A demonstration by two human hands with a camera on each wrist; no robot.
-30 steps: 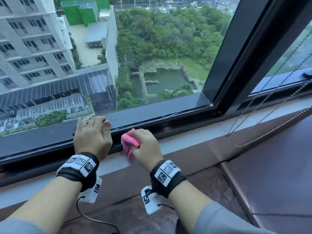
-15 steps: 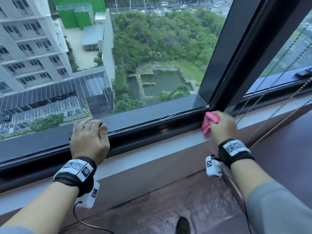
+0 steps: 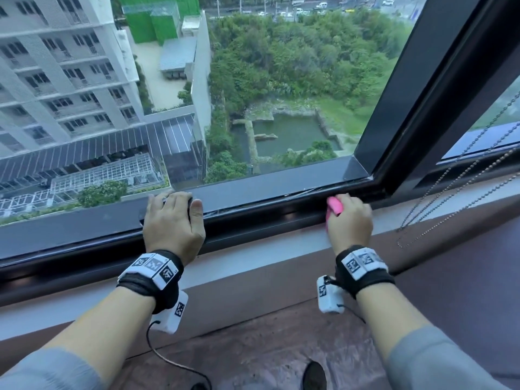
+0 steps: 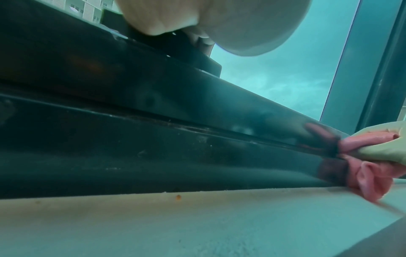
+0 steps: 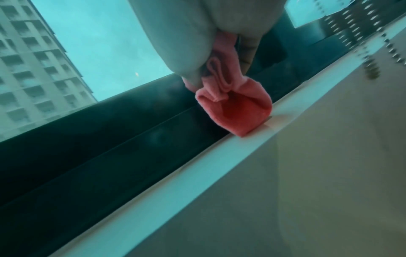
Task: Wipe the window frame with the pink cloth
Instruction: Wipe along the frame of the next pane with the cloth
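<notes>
The dark window frame [image 3: 267,218] runs along the bottom of the glass. My right hand [image 3: 350,223] grips a bunched pink cloth [image 3: 334,207] and holds it against the frame's lower rail, a little left of the corner with the upright post. In the right wrist view the pink cloth [image 5: 237,113] hangs from the fingers [image 5: 248,52] and touches the rail where it meets the pale sill. In the left wrist view the cloth [image 4: 373,175] is at the far right, against the window frame [image 4: 153,139]. My left hand [image 3: 171,220] rests on the rail, fingers laid over a black latch [image 4: 193,52].
A pale sill strip [image 3: 253,263] lies below the frame, then a brown ledge [image 3: 267,347]. Bead chains [image 3: 455,198] hang at the right beside the upright post [image 3: 416,94]. A thin cable [image 3: 168,358] trails from my left wrist. A dark shoe tip [image 3: 314,375] shows at the bottom.
My right hand slid the cloth along the rail from beside the left hand to the corner, then came back slightly left. The left hand stayed on the frame.
</notes>
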